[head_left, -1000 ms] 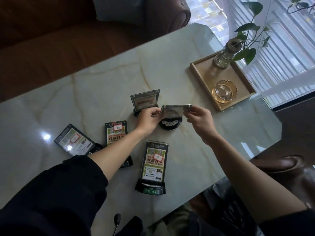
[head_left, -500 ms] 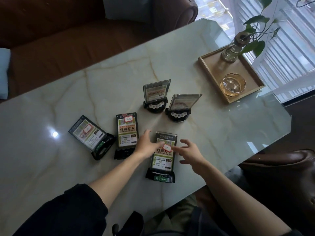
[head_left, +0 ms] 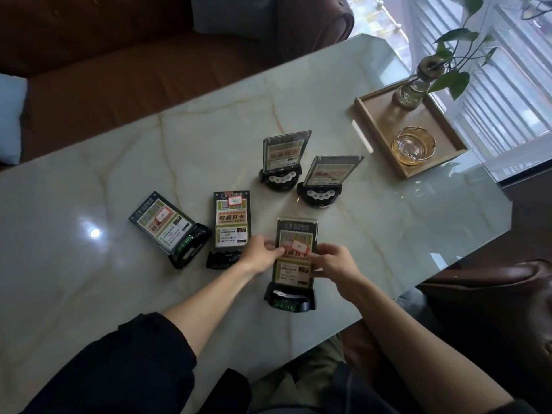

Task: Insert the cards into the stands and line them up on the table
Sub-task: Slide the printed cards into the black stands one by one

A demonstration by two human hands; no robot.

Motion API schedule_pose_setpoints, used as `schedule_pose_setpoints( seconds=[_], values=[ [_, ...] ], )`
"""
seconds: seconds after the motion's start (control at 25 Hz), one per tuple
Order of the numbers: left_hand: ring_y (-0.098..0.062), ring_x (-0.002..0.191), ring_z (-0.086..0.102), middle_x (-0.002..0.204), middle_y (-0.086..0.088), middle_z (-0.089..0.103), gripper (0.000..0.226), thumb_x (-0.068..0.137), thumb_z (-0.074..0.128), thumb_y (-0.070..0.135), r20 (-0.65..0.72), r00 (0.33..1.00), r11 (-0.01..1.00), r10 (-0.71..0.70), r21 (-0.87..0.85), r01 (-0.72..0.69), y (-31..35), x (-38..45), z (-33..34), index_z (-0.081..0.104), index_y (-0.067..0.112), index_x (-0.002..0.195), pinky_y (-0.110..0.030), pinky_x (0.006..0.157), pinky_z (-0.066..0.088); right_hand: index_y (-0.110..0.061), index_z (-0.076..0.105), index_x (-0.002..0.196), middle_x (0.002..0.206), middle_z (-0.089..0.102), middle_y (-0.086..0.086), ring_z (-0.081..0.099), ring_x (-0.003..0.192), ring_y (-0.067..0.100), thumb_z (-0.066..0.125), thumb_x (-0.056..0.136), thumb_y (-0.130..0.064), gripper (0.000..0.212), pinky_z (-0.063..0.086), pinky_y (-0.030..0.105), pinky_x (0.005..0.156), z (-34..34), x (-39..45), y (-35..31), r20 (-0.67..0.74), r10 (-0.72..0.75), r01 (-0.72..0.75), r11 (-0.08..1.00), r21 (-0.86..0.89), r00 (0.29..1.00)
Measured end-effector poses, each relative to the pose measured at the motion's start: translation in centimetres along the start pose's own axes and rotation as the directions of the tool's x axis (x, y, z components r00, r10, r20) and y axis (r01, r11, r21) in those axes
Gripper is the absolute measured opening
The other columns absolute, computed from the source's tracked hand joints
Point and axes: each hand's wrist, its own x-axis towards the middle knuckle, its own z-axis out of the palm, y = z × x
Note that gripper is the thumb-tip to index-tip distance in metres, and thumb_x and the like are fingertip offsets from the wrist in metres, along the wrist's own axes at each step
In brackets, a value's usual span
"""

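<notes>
Card (head_left: 294, 252) in its clear holder lies flat near the table's (head_left: 418, 228) front edge, foot end seated in or against the black stand (head_left: 289, 300) marked 106 — can't tell if it is fully slotted. Long axis runs away from the person, stand end nearest, free end pointing toward the far side. Left hand (head_left: 260, 255) pinches the card's left edge around mid-length; right hand (head_left: 334, 264) pinches the right edge opposite, fingertips curled over the face. Both hands grasp the same card, neither clearly nearer, so the piece sits squarely between them and slightly ahead of the wrists. Judgement: next move is tipping it upright about the stand end, both hands lifting the far end together.

Left of it, two more card-and-stand sets also lie flat: the middle set (head_left: 231, 225) just beside the left hand, the outer set (head_left: 168, 227) angled, stand marked 107. Not yet stood up.

Further out, two upright sets (head_left: 285, 156) and (head_left: 330, 177) stand close together on round button bases, roughly in a row.

Far right, a wooden tray (head_left: 373, 121) holds a glass ashtray (head_left: 413, 146) and a plant vase (head_left: 410, 91). Roughly two of five done.
</notes>
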Motion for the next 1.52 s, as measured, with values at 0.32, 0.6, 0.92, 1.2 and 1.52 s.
schedule_pose_setpoints(
  seconds=[0.32,0.6,0.92,1.2,1.52],
  values=[
    [-0.012,0.078,0.067,0.085,0.001,0.073,0.011,0.082,0.078,0.011,-0.176,0.926,0.93,0.334,-0.097,-0.354,5.6,-0.1,-3.0,0.068,0.015,0.084,-0.017,0.069,0.05,-0.006,0.071,0.097,0.087,0.073,0.008,0.069,0.074,0.017,0.066,0.089,0.002,0.012,0.057,0.027,0.064,-2.7,0.9,-6.2,-0.103,-0.375,0.372,0.927,-0.053,0.921],
    [-0.013,0.075,0.066,0.086,-0.007,0.074,0.016,0.079,0.082,0.013,-0.235,0.912,0.911,0.337,-0.165,-0.379,5.8,0.3,-2.3,0.071,0.005,0.088,-0.015,0.07,0.052,-0.004,0.072,0.097,0.085,0.07,0.007,0.059,0.068,0.009,0.068,0.088,-0.002,0.01,0.048,0.019,0.062,-3.3,1.7,-6.6,-0.122,-0.453,0.426,0.883,-0.194,0.883],
    [-0.015,0.106,0.063,0.116,-0.001,0.067,0.05,0.076,0.085,0.023,-0.305,0.928,0.943,0.214,-0.185,-0.278,3.9,0.9,-6.0,0.067,0.012,0.122,-0.028,0.095,0.052,-0.001,0.066,0.097,0.08,0.065,0.009,0.06,0.072,0.023,0.071,0.085,-0.018,0.021,0.051,0.038,0.065,-0.7,2.1,-3.0,-0.14,-0.107,0.07,0.967,-0.246,0.984],
    [-0.018,0.102,0.068,0.119,0.001,0.066,0.077,0.068,0.083,0.051,-0.283,0.958,0.973,0.033,-0.212,-0.096,0.2,0.4,-11.5,0.055,0.023,0.134,-0.041,0.091,0.057,-0.022,0.053,0.137,0.121,0.064,0.003,0.064,0.106,0.017,0.074,0.082,-0.045,0.063,0.054,0.034,0.086,9.3,1.8,-5.3,0.163,-0.099,0.143,0.947,-0.289,0.982],
    [-0.026,0.129,0.053,0.145,-0.007,0.052,0.079,0.08,0.076,0.05,-0.308,0.946,0.985,-0.098,0.104,0.136,-4.5,1.1,-13.7,0.045,0.014,0.144,-0.038,0.102,0.046,-0.007,0.041,0.14,0.102,0.066,0.005,0.067,0.089,0.015,0.075,0.087,-0.022,0.065,0.054,0.032,0.073,13.6,5.1,-7.0,0.109,0.032,-0.013,0.985,-0.17,0.993]
  ],
)
